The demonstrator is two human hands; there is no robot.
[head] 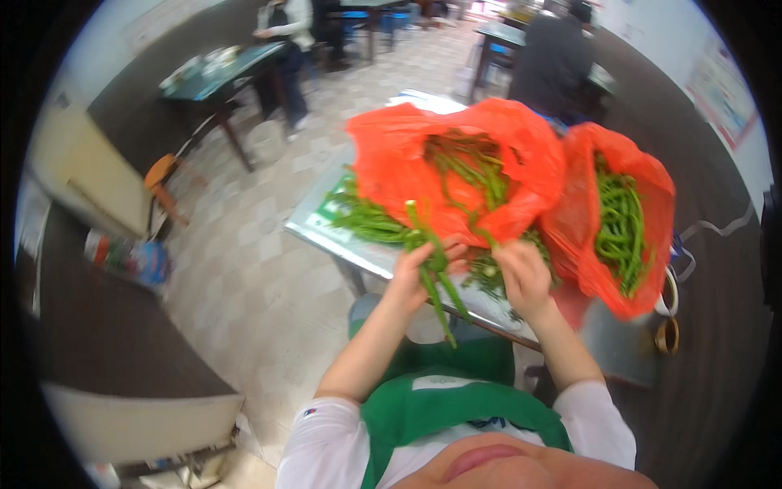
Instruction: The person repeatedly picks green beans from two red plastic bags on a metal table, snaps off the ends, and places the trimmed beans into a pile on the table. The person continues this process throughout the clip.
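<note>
Several long green peppers are in my left hand, their tips hanging over the table's front edge. My right hand pinches a thin green piece, blurred, beside the mouth of a red plastic bag with more green peppers inside. Left of my left hand lies a pile of green peppers on the table. Green stems and trimmings lie between my hands. A second red bag holding green peppers stands at the right.
Rolls of tape sit by the wall at the right. Beyond the table, a person in dark clothing sits, and another person is beside a side table. An orange stool and a bin are on the floor at the left.
</note>
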